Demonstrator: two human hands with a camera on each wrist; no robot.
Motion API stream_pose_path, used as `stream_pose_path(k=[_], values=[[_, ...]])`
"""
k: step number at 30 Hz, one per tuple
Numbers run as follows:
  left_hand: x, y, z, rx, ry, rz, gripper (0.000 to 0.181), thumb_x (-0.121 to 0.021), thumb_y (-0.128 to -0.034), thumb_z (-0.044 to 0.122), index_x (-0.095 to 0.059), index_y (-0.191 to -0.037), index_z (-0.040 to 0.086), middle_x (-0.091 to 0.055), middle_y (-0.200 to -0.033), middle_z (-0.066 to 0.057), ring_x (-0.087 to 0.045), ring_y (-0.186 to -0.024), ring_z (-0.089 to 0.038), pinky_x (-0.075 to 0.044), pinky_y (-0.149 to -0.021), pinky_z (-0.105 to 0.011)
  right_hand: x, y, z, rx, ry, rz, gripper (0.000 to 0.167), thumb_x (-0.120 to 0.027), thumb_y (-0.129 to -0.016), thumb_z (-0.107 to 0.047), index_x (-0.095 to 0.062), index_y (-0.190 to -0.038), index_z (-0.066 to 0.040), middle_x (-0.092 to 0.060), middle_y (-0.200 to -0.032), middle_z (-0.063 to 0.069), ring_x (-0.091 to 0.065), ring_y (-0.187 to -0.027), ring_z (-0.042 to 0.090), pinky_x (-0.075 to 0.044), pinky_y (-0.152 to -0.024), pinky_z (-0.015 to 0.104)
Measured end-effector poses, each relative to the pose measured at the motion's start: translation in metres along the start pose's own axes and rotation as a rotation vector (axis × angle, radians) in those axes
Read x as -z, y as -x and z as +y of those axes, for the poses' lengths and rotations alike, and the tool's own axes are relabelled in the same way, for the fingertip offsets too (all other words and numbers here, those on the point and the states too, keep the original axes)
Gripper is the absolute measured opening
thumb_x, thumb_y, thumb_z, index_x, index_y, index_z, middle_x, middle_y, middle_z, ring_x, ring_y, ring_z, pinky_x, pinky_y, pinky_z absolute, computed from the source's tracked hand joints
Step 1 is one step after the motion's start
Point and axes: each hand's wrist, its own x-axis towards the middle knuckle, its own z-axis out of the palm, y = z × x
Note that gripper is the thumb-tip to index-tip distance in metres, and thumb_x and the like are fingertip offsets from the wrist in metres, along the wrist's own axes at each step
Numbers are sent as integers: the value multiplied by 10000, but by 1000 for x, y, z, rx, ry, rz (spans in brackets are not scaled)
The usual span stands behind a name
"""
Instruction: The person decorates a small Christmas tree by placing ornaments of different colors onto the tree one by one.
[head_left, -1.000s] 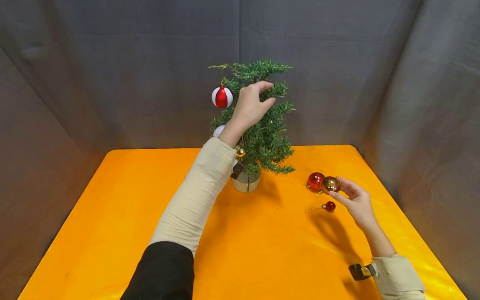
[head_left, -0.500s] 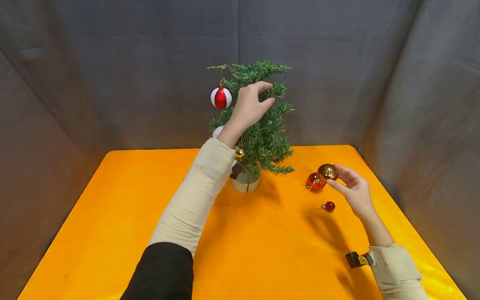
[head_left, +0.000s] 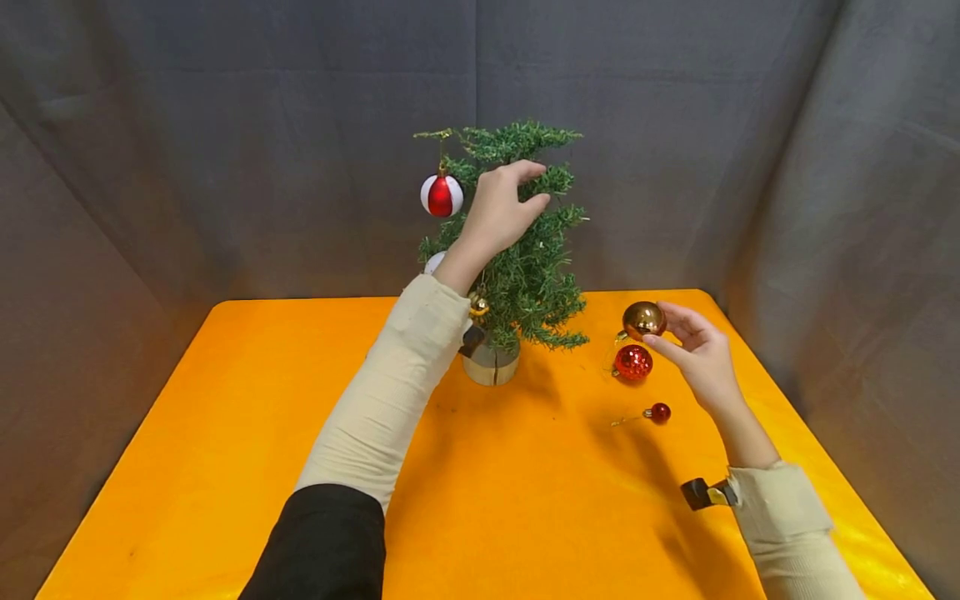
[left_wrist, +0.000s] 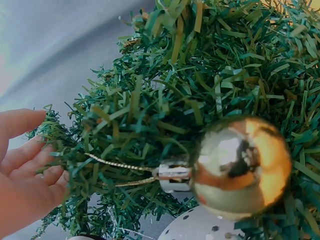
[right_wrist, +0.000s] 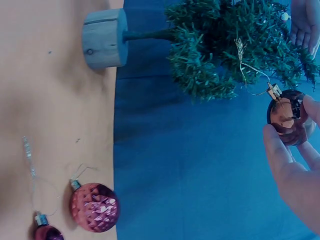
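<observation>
In the head view my right hand (head_left: 701, 354) grips a shiny gold bauble (head_left: 644, 321) with thumb and fingers, above the table. The right wrist view shows its gold cap and loose hanging cord. My left hand (head_left: 501, 208) is at the upper part of a small green Christmas tree (head_left: 540, 275), thumb and fingers apart beside a branch. The left wrist view shows a branch tip near those fingers (left_wrist: 25, 165), and a smaller gold bauble (left_wrist: 242, 167) hanging close to the camera. A red and white bauble (head_left: 442, 196) hangs at the tree's upper left.
A red textured bauble (head_left: 633, 363) and a small dark red bauble (head_left: 660, 413) lie on the orange table (head_left: 525, 500), right of the tree's wooden base (head_left: 491, 367). A white bauble (head_left: 435, 262) is partly hidden by the left forearm. Grey curtains (head_left: 300, 167) stand behind.
My right hand has raised the gold bauble and moved it slightly left, away from the red textured bauble. The left hand has stayed in place at the tree.
</observation>
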Motion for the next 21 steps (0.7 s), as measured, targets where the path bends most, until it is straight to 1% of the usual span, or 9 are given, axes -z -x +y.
stream_pose_path(k=[5, 7, 12, 17, 21], values=[[1, 1, 1, -3, -24, -1, 390, -566, -886, 166, -505, -1261, 80, -508, -1261, -38, -442, -1162, -124, -352, -917, -184, -2, -10, -9, 60, -83, -1, 368, -585, -782, 139, -577, -1130, 18, -590, -999, -4, -557, -893, 104, -456, -765, 153], [0, 1, 2, -4, -31, 0, 391, -566, -887, 166, -503, -1263, 81, -506, -1263, -38, -440, -1163, -125, -350, -919, -183, -1, -14, -13, 72, -93, 4, 371, -587, -783, 135, -579, -1133, 14, -591, -1005, -1, -558, -903, 108, -453, -771, 153], [0, 2, 2, -13, -25, 5, 391, -566, -886, 158, -503, -1262, 71, -505, -1263, -44, -440, -1163, -129, -347, -922, -183, 2, -23, -24, 76, -107, 36, 367, -588, -788, 122, -585, -1132, -6, -594, -1005, 5, -556, -920, 114, -449, -778, 150], [0, 2, 1, -25, -13, 16, 385, -568, -883, 142, -512, -1253, 52, -512, -1254, -49, -448, -1154, -134, -351, -922, -193, 3, -30, -32, 75, -134, 60, 399, -584, -783, 135, -582, -1148, -24, -595, -984, 27, -566, -919, 129, -450, -786, 160], [1, 2, 2, -21, -21, 14, 388, -569, -883, 152, -512, -1254, 56, -512, -1254, -41, -448, -1151, -127, -350, -920, -187, 2, -34, -35, 63, -134, 71, 393, -586, -792, 115, -565, -1165, -6, -593, -988, 40, -574, -913, 142, -455, -784, 171]])
